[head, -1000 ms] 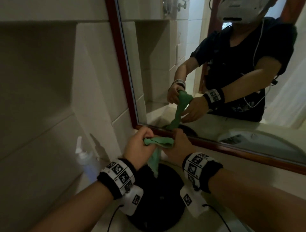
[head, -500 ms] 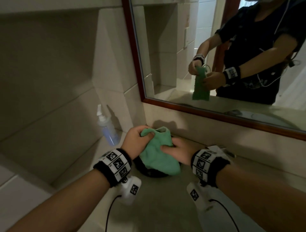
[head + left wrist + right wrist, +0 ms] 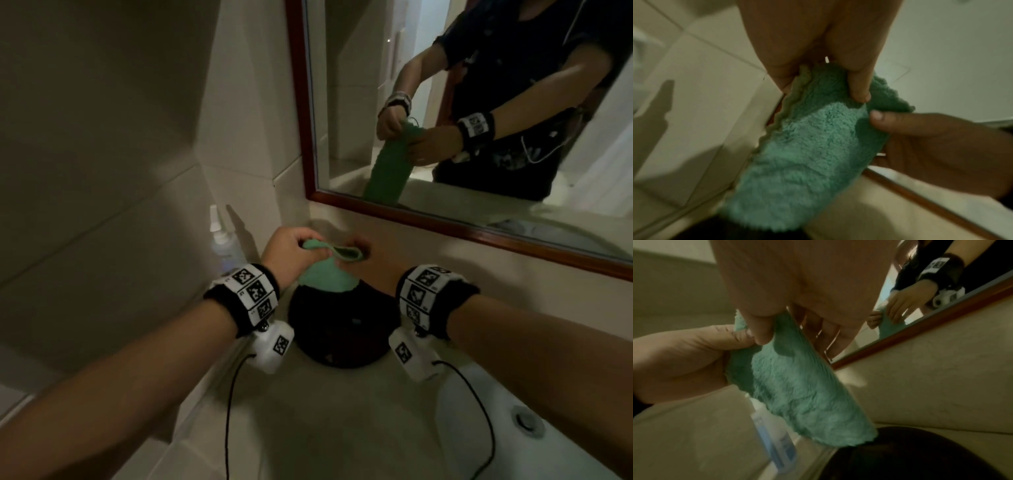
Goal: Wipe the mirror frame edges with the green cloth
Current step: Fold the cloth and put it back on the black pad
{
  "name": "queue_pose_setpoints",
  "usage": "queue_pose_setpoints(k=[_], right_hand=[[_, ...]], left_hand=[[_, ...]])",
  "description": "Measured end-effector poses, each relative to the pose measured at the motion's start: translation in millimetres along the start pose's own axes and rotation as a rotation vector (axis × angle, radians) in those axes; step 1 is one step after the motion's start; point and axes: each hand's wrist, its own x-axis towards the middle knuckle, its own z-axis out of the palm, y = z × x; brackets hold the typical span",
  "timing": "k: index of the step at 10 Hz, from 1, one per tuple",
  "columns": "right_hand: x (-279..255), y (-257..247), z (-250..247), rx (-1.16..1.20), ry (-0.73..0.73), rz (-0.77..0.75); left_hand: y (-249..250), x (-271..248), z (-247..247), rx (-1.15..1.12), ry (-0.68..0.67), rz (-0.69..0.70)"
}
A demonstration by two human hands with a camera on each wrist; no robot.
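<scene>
The green cloth [image 3: 327, 270] hangs folded between both hands, below the mirror's lower left corner. My left hand [image 3: 291, 251] pinches its top left edge, thumb and fingers curled into the pile [image 3: 812, 146]. My right hand [image 3: 368, 255] grips the top right edge, thumb on the cloth [image 3: 797, 386]. The red-brown mirror frame [image 3: 428, 219] runs along the bottom and up the left side [image 3: 298, 102]. Neither hand touches the frame. The cloth's lower end hangs just over a black round object [image 3: 342, 325].
A clear spray bottle [image 3: 222, 240] stands in the tiled corner left of my hands. The black round object sits on the beige counter [image 3: 308, 411]. A white basin [image 3: 513, 428] with its drain lies at the lower right. Cables trail from both wrist cameras.
The cloth was bunched and spread over the black object; now both hands hold it up by its top edge, folded and hanging. The view has shifted lower and left.
</scene>
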Motion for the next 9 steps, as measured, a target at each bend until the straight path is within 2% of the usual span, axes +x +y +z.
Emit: queue_pose_setpoints(k=[1,2,3,4,5,6,7,9], right_hand=[[-5.6,21.0,11.3,-0.212,-0.240,0.137],[-10.7,47.4,27.3,-0.482,-0.470,0.186],[-13.5,73.3,49.6,-0.508,-0.546,0.297],[-9.6,90.1,65.7,-0.538,-0.539,0.441],[-5.6,101.1,70.4,-0.614,-0.447,0.514],[-2.3,109.5,63.0,-0.645,-0.408,0.563],[-3.1,110.5,49.1,-0.652,-0.470,0.625],[-18.2,127.7,28.3,-0.669,-0.383,0.641]], left_hand=[[-44.4,-12.1,16.5,0.126,-0.176,-0.042],[-82.3,-19.7,26.1,0.278,-0.395,-0.055],[-116.9,-20.7,34.6,0.481,-0.492,-0.123],[-146.2,-21.0,42.9,0.575,-0.485,-0.210],[-161.7,-10.8,49.3,0.502,-0.337,-0.238],[-164.4,5.6,57.6,0.628,-0.418,-0.202],[-151.4,13.8,68.0,0.768,-0.479,-0.176],[-106.0,14.0,105.2,0.892,-0.521,-0.052]])
